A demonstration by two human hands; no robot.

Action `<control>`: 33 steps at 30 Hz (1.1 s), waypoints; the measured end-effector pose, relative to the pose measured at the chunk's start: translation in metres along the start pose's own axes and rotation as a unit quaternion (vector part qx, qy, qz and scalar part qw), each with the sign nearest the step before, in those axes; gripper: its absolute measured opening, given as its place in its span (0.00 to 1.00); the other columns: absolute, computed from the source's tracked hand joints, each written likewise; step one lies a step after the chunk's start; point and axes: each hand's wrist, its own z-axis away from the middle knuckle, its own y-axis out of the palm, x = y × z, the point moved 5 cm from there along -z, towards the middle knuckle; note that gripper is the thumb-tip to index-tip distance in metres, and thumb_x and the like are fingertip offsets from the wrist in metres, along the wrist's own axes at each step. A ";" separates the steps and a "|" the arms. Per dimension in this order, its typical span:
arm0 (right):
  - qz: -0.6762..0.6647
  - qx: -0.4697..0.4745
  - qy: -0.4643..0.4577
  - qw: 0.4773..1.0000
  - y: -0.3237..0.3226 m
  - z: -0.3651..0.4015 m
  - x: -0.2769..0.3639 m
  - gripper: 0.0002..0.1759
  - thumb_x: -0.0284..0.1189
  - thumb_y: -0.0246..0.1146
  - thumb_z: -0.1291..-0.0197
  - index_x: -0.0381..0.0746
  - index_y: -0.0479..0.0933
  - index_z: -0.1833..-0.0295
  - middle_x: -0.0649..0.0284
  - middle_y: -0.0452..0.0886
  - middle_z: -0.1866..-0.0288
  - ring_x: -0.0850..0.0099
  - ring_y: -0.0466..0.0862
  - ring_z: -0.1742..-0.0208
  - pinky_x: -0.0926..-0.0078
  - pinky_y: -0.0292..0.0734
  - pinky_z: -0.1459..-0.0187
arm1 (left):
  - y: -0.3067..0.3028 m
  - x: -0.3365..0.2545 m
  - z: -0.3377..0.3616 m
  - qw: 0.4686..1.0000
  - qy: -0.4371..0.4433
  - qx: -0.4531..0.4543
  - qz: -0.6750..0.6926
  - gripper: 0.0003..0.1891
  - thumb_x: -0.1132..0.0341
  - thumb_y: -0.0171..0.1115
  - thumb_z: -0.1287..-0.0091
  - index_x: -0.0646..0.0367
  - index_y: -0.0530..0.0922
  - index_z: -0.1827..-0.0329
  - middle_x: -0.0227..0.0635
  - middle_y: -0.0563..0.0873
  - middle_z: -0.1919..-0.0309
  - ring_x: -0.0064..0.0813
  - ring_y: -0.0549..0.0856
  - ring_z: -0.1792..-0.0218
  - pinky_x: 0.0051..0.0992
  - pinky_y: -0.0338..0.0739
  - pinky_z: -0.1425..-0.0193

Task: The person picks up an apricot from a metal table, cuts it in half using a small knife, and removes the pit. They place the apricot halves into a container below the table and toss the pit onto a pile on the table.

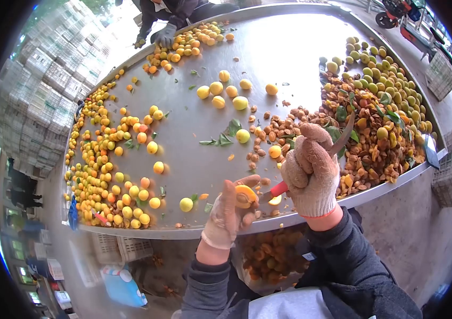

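Note:
My left hand [228, 212], in a worn whitish glove, holds a cut apricot [245, 195] with its orange flesh and brown pit showing. Its fingers are closed around the fruit, just above the table's near edge. My right hand [313, 170], also gloved, is wrapped round a red-handled knife [279, 189]. A curved blade [347, 135] rises from the upper side of that fist, while the handle's lower end points at the apricot. Beneath the hands lie a cut piece of fruit [275, 200] and several loose pits [258, 151].
Whole apricots [103, 181] cover the left of the metal table [183, 133]. Pits and cut pieces [366, 138] are heaped at right, beside greenish fruit [396, 85]. Across the table is another person's gloved hand [165, 36]. Crates [449, 165] stand at right; fruit [271, 258] lies below.

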 end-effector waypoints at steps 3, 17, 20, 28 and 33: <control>-0.001 0.037 -0.033 0.999 0.010 0.005 -0.001 0.13 0.24 0.53 0.31 0.41 0.77 0.45 0.74 0.56 0.82 0.83 0.53 0.89 0.82 0.49 0.87 | 0.006 0.002 0.000 0.995 0.001 -0.008 -0.101 0.44 0.24 0.38 0.36 0.58 0.79 0.45 0.27 0.76 0.79 0.14 0.69 0.84 0.12 0.60 0.81; 0.360 0.302 -0.198 0.860 0.031 0.017 0.015 0.11 0.20 0.67 0.42 0.34 0.81 0.52 0.59 0.84 0.56 0.70 0.84 0.54 0.75 0.80 0.53 | -0.004 0.032 -0.017 0.976 0.022 -0.027 -0.216 0.45 0.20 0.37 0.40 0.60 0.79 0.66 0.22 0.71 0.84 0.13 0.69 0.84 0.17 0.61 0.82; 0.275 0.232 0.017 0.933 0.032 0.006 0.004 0.07 0.20 0.69 0.45 0.35 0.83 0.59 0.60 0.84 0.57 0.71 0.84 0.55 0.76 0.80 0.54 | -0.007 0.037 -0.016 0.983 0.061 -0.018 -0.173 0.35 0.30 0.55 0.37 0.59 0.78 0.56 0.26 0.79 0.76 0.16 0.74 0.81 0.16 0.63 0.82; -0.185 0.051 0.336 0.922 -0.010 -0.024 -0.052 0.08 0.24 0.53 0.34 0.42 0.76 0.51 0.76 0.58 0.82 0.85 0.58 0.88 0.84 0.53 0.89 | 0.001 0.038 -0.013 0.996 0.002 0.034 -0.085 0.38 0.28 0.42 0.33 0.60 0.78 0.67 0.31 0.75 0.83 0.20 0.73 0.83 0.17 0.65 0.79; -0.124 -0.008 0.168 0.978 -0.021 -0.041 -0.035 0.11 0.23 0.53 0.36 0.44 0.73 0.49 0.75 0.58 0.80 0.83 0.56 0.86 0.82 0.49 0.85 | -0.011 0.014 -0.012 0.996 0.009 -0.037 -0.079 0.37 0.29 0.43 0.32 0.60 0.77 0.62 0.29 0.72 0.84 0.20 0.69 0.85 0.18 0.66 0.79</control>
